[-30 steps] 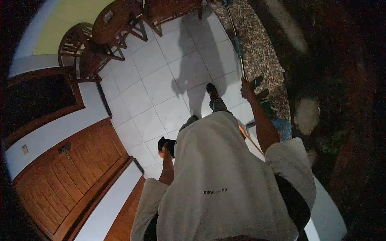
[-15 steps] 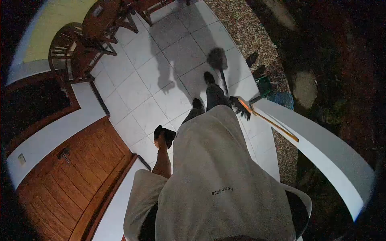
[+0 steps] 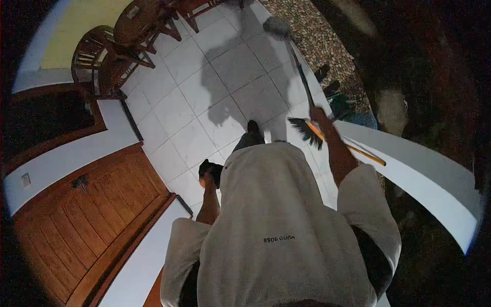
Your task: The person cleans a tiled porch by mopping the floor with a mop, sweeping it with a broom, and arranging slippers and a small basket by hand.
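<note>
My left hand (image 3: pixel 206 180) is closed on a black item (image 3: pixel 214 172) beside my body at the lower left; what the item is I cannot make out. On the right, my right hand (image 3: pixel 318 115) is wrapped round the dark pole of a duster (image 3: pixel 303 77). The duster's round grey head is at the far end, close to the pebble strip. Just below my right hand, a broom (image 3: pixel 307 131) with black bristles and an orange handle leans by the low white wall, partly hidden by my forearm.
Wooden chairs (image 3: pixel 93 55) and a round wooden table (image 3: pixel 134 23) stand at the upper left. A wooden door (image 3: pixel 97 210) is at the left. Dark footwear (image 3: pixel 331 87) lies on the pebble strip (image 3: pixel 312 30). A low white wall (image 3: pixel 434 163) curves along the right.
The duster head has moved farther ahead, towards the pebbles. My right hand, out of view half a second ago, shows again on the pole. The left hand keeps hold of the black item.
</note>
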`<state>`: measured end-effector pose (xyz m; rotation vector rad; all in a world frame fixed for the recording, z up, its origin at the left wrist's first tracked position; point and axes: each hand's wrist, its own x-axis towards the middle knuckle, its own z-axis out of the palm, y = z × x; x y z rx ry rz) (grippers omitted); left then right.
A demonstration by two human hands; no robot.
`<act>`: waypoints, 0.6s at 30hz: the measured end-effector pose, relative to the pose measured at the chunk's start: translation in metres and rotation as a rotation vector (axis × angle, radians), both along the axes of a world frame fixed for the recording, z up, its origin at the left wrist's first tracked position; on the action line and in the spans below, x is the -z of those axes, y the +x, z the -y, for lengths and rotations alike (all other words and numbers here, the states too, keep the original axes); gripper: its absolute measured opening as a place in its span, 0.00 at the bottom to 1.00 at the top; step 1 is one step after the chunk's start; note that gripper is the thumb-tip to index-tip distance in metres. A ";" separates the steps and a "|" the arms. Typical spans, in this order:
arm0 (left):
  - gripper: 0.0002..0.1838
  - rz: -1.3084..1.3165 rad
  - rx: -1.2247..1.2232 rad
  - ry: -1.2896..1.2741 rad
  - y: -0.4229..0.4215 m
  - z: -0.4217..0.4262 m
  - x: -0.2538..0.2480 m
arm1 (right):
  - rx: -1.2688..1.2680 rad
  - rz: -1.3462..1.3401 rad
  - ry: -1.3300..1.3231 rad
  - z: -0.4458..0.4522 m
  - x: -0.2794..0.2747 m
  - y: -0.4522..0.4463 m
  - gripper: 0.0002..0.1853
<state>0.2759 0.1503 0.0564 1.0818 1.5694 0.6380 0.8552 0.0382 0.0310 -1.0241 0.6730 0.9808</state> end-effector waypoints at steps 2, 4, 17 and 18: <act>0.15 0.508 -0.402 -0.166 0.013 0.010 -0.014 | -0.388 -0.228 0.656 -0.051 -0.072 0.041 0.10; 0.15 0.640 -0.443 -0.132 0.042 0.017 -0.059 | -0.647 -0.087 0.845 -0.068 -0.135 0.067 0.11; 0.17 0.365 -0.122 -0.085 0.068 0.168 -0.040 | -1.687 0.916 -0.908 0.107 -0.390 0.244 0.17; 0.19 0.297 -0.093 -0.033 0.069 0.179 -0.042 | -1.727 0.981 -0.932 0.118 -0.398 0.242 0.21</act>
